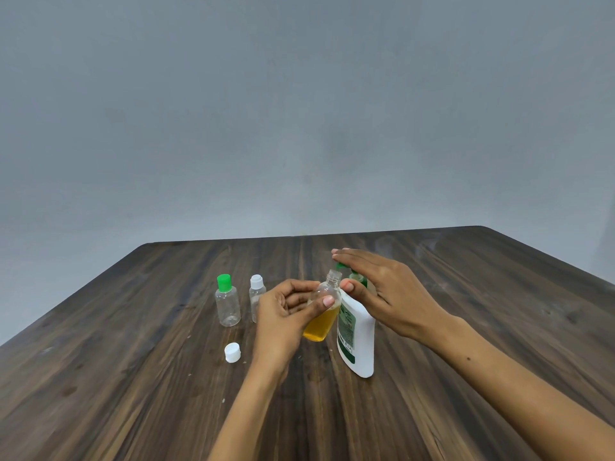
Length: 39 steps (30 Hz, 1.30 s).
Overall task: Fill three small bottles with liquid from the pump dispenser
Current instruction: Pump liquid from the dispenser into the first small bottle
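Currently my left hand (286,307) pinches the first bottle (324,311), roughly half full, under the pump dispenser (354,331). My right hand's (382,287) straight fingers press the pump; two capped bottles (228,306) remain empty.

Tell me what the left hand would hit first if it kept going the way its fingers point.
Probably the white pump dispenser. The left hand holds the open small bottle tilted toward it, so that bottle would likely touch first; depth is unclear from this view.

left: two capped bottles (228,302), loose cap (232,352) (just beside wrist) | right: bare table (482,294)
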Motion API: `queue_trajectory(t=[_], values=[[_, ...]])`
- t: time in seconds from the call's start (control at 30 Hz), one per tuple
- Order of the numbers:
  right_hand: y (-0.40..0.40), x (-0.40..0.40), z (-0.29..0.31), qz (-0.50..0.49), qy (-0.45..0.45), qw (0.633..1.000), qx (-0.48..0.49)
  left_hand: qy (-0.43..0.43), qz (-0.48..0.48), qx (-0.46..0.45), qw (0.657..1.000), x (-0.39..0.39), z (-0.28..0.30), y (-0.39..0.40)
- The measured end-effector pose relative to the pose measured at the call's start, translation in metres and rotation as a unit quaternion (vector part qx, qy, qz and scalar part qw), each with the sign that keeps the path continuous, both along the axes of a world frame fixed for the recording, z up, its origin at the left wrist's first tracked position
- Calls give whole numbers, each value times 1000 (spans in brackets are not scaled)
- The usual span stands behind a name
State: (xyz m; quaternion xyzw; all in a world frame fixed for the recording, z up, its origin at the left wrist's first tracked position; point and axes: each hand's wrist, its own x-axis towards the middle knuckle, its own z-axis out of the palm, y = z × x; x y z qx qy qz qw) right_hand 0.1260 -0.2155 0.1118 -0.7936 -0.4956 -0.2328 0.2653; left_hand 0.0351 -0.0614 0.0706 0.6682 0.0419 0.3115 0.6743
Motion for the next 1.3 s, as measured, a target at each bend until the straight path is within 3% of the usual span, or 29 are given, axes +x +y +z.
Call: queue_trajectory(t=[0.93, 1.3], values=[[2, -3, -7, 13, 16, 999, 31, 0, 2, 0, 1000, -1, 0, -1], [-2, -1, -6, -1, -25, 1000, -11, 3, 9, 12, 1000, -3, 1, -1]])
